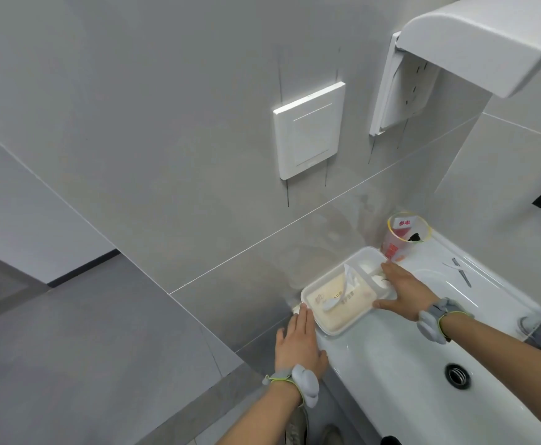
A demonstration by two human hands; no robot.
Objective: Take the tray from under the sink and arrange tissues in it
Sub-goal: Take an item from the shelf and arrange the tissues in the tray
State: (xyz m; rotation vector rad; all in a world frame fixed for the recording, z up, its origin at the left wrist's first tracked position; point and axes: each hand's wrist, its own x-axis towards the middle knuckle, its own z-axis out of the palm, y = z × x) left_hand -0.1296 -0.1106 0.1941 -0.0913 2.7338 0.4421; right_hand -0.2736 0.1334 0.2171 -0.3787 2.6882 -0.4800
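Note:
A white two-compartment tray (323,327) rests on the left rim of the white sink (401,380), against the grey wall. Its large compartment holds a cream tissue pack (336,305) with a white tissue sticking up from it. The small compartment holds something white that I cannot make out. My left hand (299,343) lies flat with fingers together, fingertips touching the tray's near-left corner. My right hand (405,292) is spread over the tray's right edge, fingers on the small compartment and thumb along the front rim.
A clear cup (404,237) with red print stands on the sink ledge just behind the tray. Small metal tools (460,271) lie on the ledge to the right. A drain (456,375) sits in the basin. A white wall plate (309,130) and an open dispenser (455,56) hang above.

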